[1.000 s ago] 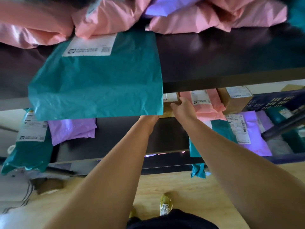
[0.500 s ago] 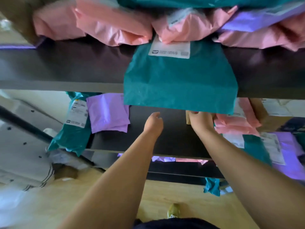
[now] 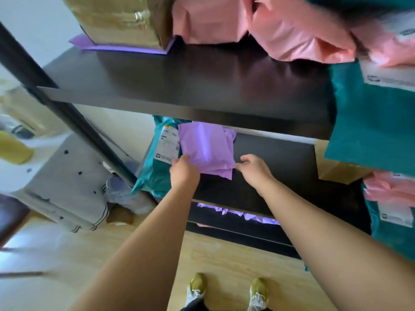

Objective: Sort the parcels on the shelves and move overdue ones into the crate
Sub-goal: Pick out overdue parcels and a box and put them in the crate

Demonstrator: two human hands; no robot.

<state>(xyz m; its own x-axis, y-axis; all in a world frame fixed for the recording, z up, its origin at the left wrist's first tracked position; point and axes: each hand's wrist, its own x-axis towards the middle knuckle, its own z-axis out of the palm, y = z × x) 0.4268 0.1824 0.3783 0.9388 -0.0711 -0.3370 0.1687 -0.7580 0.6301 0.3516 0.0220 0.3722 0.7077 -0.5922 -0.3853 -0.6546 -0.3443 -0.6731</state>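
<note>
A taped cardboard box [image 3: 121, 19] sits closed on the top shelf [image 3: 179, 86] beside pink parcels [image 3: 280, 30]. On the middle shelf [image 3: 274, 167], a smooth, unlabelled purple parcel [image 3: 206, 147] overlaps a labelled teal parcel [image 3: 157, 173]. The left hand [image 3: 184, 171] grips its lower left edge and the right hand [image 3: 254, 168] pinches its lower right corner.

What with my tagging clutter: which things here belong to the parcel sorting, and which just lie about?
Job: purple parcel, teal parcels, pink parcels, box, shelf, left hand, right hand.
Lying about: yellow object, grey fabric.
</note>
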